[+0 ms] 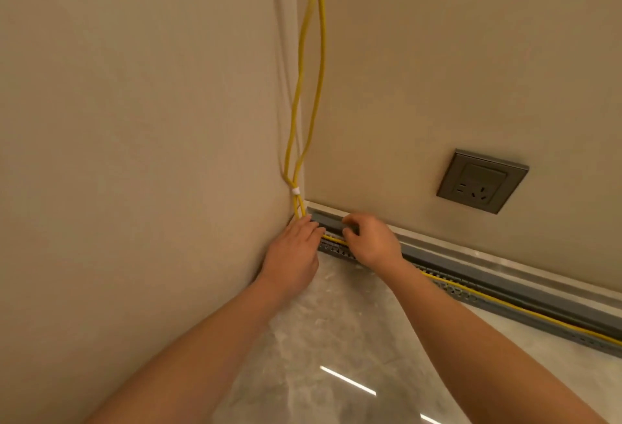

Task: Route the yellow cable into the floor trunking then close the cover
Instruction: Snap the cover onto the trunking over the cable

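Two yellow cable (304,63) strands hang down the wall corner, bound by a white tie just above the floor. From there the cable runs right along the grey slotted floor trunking (471,285) at the wall's foot. My left hand (296,252) rests at the corner end of the trunking, fingers pressing where the cable bends. My right hand (368,238) is just to its right, fingers curled over the grey cover strip (331,221) and the cable. The cable under both hands is hidden.
A grey wall socket (482,181) sits on the right wall above the trunking. A pale skirting strip (505,260) runs behind the trunking. The glossy marble floor (336,339) spreads below my arms. A beige wall closes the left side.
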A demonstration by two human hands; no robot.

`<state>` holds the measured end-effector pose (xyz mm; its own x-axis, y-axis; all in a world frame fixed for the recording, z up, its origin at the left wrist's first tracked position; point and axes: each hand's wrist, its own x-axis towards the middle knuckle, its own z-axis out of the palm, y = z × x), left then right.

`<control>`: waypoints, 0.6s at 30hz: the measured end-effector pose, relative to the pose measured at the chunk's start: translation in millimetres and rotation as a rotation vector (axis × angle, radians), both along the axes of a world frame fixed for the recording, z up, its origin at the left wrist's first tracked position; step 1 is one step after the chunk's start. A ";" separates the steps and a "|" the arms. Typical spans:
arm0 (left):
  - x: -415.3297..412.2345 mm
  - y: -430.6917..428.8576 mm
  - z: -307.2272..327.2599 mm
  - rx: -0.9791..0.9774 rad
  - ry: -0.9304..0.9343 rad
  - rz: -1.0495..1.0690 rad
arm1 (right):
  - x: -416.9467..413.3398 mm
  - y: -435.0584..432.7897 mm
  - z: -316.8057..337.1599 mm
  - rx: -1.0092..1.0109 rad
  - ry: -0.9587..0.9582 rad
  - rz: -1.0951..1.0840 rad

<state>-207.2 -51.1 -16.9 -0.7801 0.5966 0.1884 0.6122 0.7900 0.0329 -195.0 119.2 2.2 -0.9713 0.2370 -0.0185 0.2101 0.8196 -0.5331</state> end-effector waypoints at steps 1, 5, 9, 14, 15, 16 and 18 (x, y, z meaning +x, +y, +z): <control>-1.0 -0.6 -0.9 0.002 0.010 -0.003 | -2.9 -1.6 -2.7 0.010 0.002 -0.009; -2.5 -2.6 -2.7 -0.039 0.052 0.003 | -9.3 -4.8 -12.2 0.094 0.016 -0.037; -5.0 -0.9 -1.6 -0.067 0.096 0.015 | -15.9 -4.0 -9.4 0.120 0.000 -0.103; -7.4 -7.7 -4.9 -0.044 0.119 0.027 | -26.0 -3.6 -5.1 0.203 -0.074 -0.099; -7.2 -9.1 -5.0 -0.058 0.124 0.028 | -27.4 -3.9 -4.3 0.236 -0.086 -0.082; -7.1 -10.3 -5.2 -0.073 0.130 0.024 | -28.5 -4.2 -4.1 0.266 -0.095 -0.063; -6.8 -12.0 -4.7 -0.113 0.142 0.013 | -29.2 -4.4 -4.2 0.301 -0.100 -0.017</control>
<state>-214.0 -63.1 -21.6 -0.7579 0.6106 0.2297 0.5943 0.7914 -0.1430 -224.1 114.8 -2.0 -0.9640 0.2629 -0.0402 0.2646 0.9332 -0.2432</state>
